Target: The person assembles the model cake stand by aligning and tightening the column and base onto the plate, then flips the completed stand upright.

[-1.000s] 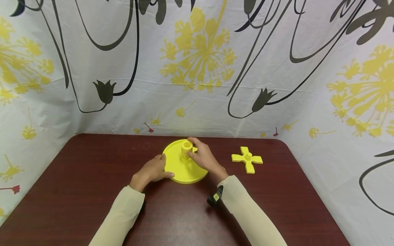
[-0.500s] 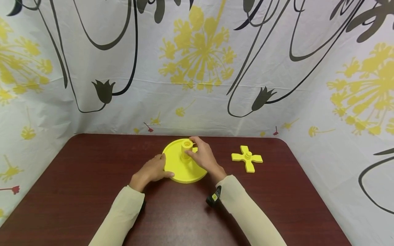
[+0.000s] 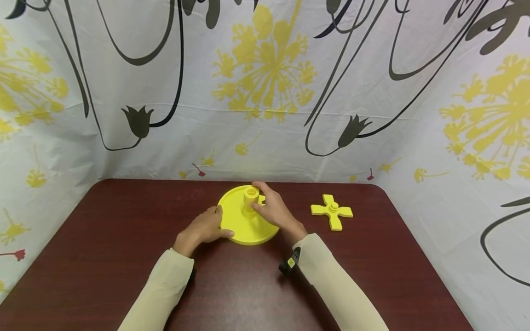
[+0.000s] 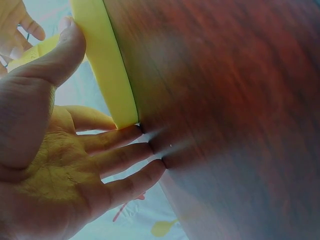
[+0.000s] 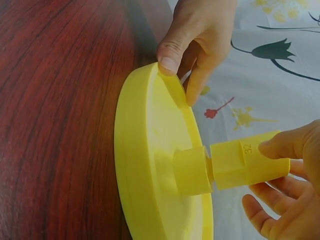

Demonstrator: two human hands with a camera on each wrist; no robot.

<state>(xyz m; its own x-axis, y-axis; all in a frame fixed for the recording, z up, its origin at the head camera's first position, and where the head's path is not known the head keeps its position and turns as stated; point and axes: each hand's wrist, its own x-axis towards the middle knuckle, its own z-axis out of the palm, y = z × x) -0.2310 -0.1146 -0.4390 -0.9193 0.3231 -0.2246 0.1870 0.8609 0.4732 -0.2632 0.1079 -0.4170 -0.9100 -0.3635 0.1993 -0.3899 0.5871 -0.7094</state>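
A round yellow dish (image 3: 233, 214) with a raised rim lies on the table. At its centre stands a short yellow post (image 5: 192, 170). Above the post, in line with it, is a yellow cylinder (image 5: 232, 162) marked 32; a narrower neck shows between the two. My right hand (image 3: 275, 209) grips this cylinder, thumb (image 5: 280, 146) on one side and fingers round the other. My left hand (image 3: 203, 227) holds the dish's left rim, thumb at the near edge. In the left wrist view its other fingers (image 4: 122, 157) reach down to the table, fairly straight.
A yellow cross-shaped piece (image 3: 332, 210) with a small round stub lies on the table (image 3: 124, 239) to the right of the dish. Patterned white cloth (image 3: 265, 151) hangs behind the table. A bit of yellow beside my right fingers is mostly hidden.
My right hand's fingers shift slightly around the cylinder. The left hand and dish keep their places, and the head view tilts a little.
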